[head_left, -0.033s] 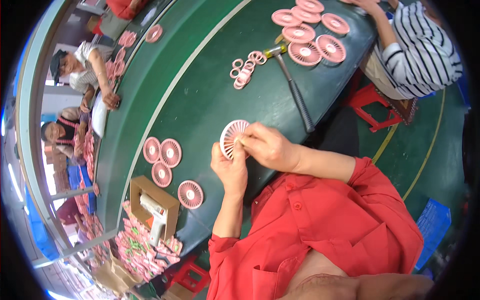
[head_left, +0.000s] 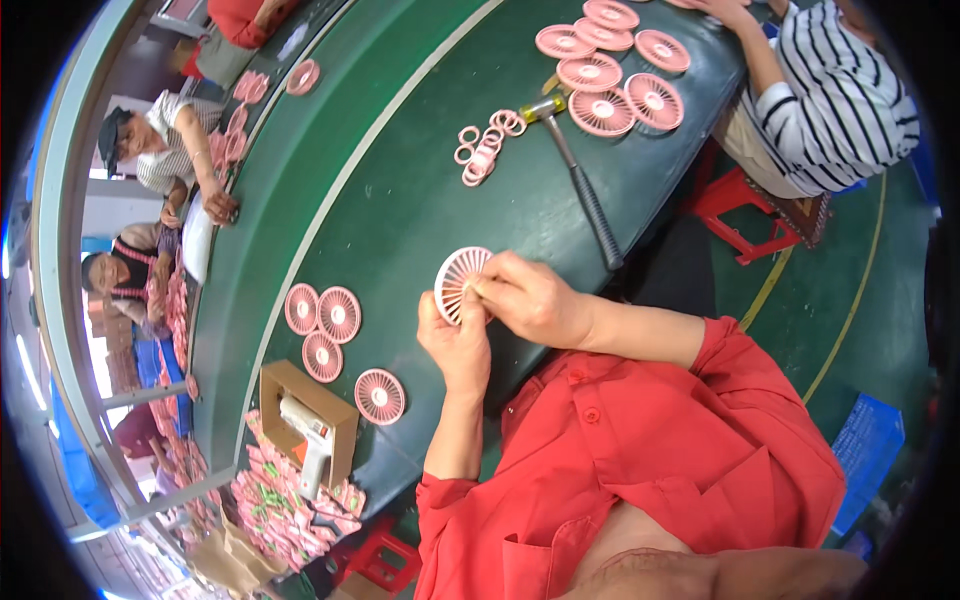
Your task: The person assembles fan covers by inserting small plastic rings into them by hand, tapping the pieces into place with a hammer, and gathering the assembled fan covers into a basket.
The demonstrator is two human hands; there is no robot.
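Observation:
My left hand (head_left: 455, 345) grips a pale pink round fan grille (head_left: 456, 272) by its lower rim, tilted up off the green work surface. The fingers of my right hand (head_left: 535, 300) are pinched together at the grille's hub, against my left thumb; whatever they pinch is hidden. To the left of my hands lie several similar pink grilles (head_left: 380, 397), three of them touching in a cluster (head_left: 339, 314). Beyond my hands is a small heap of pink rings (head_left: 480, 160), beside a hammer (head_left: 580, 180) with a yellow head and dark ribbed handle.
An open cardboard box (head_left: 345, 420) at left holds a white glue-gun-like tool (head_left: 315, 450). Pink parts (head_left: 280, 495) are heaped beside it. More grilles (head_left: 601, 112) lie far right, near a person in a striped shirt (head_left: 840, 110). Other people (head_left: 150, 150) work across the belt.
The view has shifted slightly. Both hands keep the same hold on the grille at nearly the same place.

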